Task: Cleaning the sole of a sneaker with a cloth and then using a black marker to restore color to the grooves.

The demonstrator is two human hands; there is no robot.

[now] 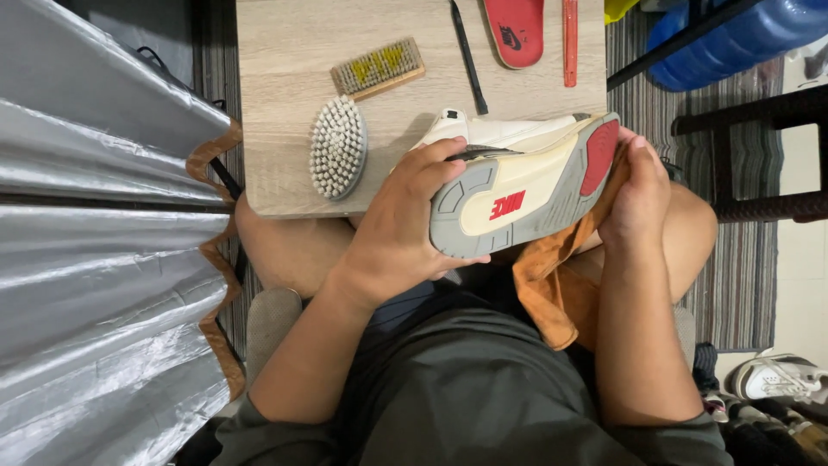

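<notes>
A crinkled silver foil sheet (95, 259) with a brown trimmed edge fills the left side, running close up to the left edge of the small pale wooden table (285, 103). On the table, near its front edge, lies an oval white-bristled scrub brush (338, 147), and just behind it a rectangular wooden-backed brush with tan bristles (378, 67); bare wood lies open to the left of both.

The left hand (405, 220) wraps its fingers over the heel end of a white leather sneaker (517, 177), thumb under the sole, gripping it firmly. The sneaker is held on its side over the table's front edge and the lap, sole facing the camera: cream midsole, grey heel patch, red toe patch. A thin black stick-like tool (467, 56), a red shoe insole (516, 30) and a narrow red strip (570, 43) lie at the table's far edge.

The right hand (640, 194) is closed against the toe end, pressing a rust-orange cloth (552, 285) that hangs down to the lap. Right of the knee, striped rug (750, 276) lies open between dark chair legs (759, 121).
</notes>
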